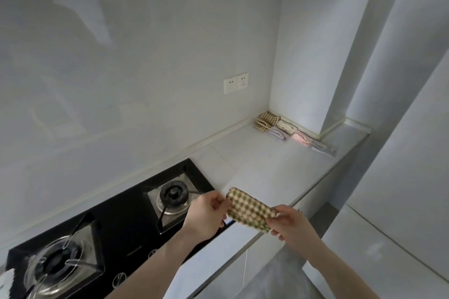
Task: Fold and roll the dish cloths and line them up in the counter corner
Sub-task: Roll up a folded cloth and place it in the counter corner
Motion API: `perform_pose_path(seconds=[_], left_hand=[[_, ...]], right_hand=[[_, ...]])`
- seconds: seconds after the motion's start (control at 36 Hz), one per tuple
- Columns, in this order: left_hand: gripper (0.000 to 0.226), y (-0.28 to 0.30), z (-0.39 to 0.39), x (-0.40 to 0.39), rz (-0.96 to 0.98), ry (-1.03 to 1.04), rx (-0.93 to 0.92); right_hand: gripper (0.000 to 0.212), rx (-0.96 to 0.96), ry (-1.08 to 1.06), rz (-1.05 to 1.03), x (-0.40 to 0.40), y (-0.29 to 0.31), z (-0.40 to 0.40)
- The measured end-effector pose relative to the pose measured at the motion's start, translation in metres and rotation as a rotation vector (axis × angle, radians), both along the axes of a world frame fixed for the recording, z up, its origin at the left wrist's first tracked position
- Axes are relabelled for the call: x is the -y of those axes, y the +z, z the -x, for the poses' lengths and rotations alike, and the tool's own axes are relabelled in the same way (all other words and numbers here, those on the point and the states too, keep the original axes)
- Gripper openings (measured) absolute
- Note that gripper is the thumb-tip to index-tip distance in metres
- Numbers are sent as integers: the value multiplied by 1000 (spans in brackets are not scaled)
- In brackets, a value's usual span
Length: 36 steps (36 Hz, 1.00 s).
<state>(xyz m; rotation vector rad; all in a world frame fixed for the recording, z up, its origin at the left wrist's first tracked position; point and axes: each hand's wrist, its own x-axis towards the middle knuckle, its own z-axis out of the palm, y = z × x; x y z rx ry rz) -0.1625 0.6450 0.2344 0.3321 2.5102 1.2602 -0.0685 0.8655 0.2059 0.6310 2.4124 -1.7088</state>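
Both hands are nearest, held up over the front edge of the counter (262, 167) with a green-checked cloth (250, 210) stretched between them. It looks folded or rolled into a narrow band and hangs clear of the counter, just right of the hob (116, 221).

Largest first: the counter runs from the hob back to the corner. Along the wall there a row of finished cloths (295, 132) already sits — a checked one like the cloth in hand lies farthest from the hob's side wall end, tucked right into the corner, then pale and pinkish ones trailing off toward the counter's front edge. I can't count them surely; several, touching or nearly so.

So the job seems well along: most cloths are lined up, and this one is shaped but not yet placed. No loose cloths show on the counter, though more may lie out of sight.

Left hand (209, 213) — fingers curled, pinching the cloth's end nearer the hob. Right hand (291, 223) grips the other end, fingers curled round it from below. Neither touches the counter.
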Motion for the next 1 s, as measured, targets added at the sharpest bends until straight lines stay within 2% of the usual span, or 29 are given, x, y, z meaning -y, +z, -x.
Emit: perform_pose_path(seconds=[0.22, 0.33, 0.44, 0.69, 0.81, 1.0], left_hand=[[30, -17, 73, -55, -2, -2, 58], [23, -29, 108, -81, 11, -6, 168], [19, -32, 136, -102, -79, -48, 319], [9, -43, 200, -130, -43, -29, 290], [13, -51, 222, -143, 4, -10, 290], [10, -66, 256, -177, 69, 49, 285]], right_hand=[[8, 41, -126, 89, -38, -6, 59], [8, 46, -174, 106, -60, -17, 81], [10, 55, -210, 139, -83, -29, 105], [5, 105, -403, 247, -150, -56, 197], [5, 156, -432, 288, -191, -77, 233], [12, 260, -502, 221, -276, -124, 293]])
